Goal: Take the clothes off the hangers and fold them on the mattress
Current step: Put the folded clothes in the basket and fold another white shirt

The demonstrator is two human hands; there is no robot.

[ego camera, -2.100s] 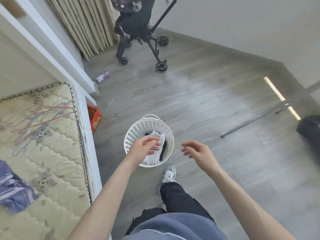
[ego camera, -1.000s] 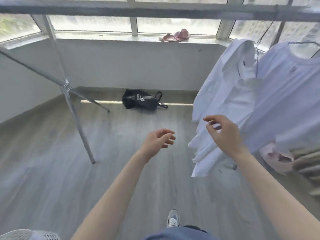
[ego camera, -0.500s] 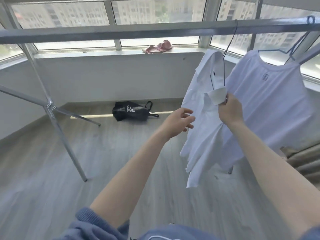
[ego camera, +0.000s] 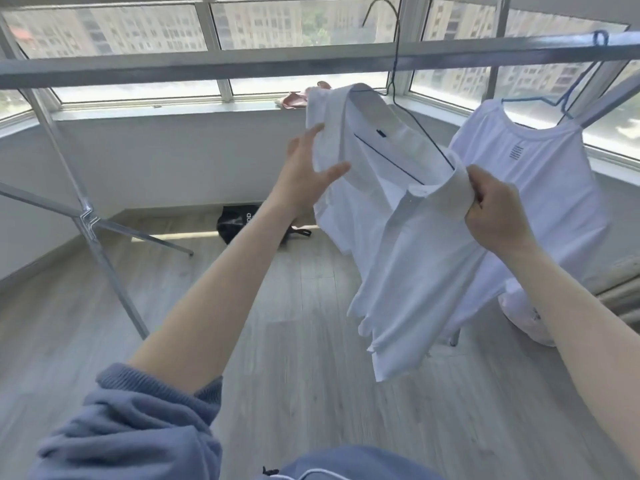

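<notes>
White collared shirt [ego camera: 415, 244] at 1 o'clock on its dark wire hanger [ego camera: 429, 140] — right hand [ego camera: 491, 209] grip clamped on the collar. Left hand [ego camera: 308, 174] at 12, fingers straight and spread against the shoulder. I see a white T-shirt [ego camera: 540, 188] hanging at 2 — just behind.

Overhead, the rail [ego camera: 242, 64] bars the whole width; the hanger [ego camera: 397, 46] wire crosses it, hook above. On the left, the rack's slanted leg [ego camera: 104, 258] and its braces block low passage. Between leg and shirt [ego camera: 415, 254] the air is open down to the floor [ego camera: 294, 341], with only a bag [ego camera: 235, 220] far back by the wall. The right side is crowded: the tee [ego camera: 540, 188] hangs just behind the shirt, and the right grip [ego camera: 495, 209] fills the narrow gap between them. Below the tee, a white sack [ego camera: 526, 317] sits on the floor.
</notes>
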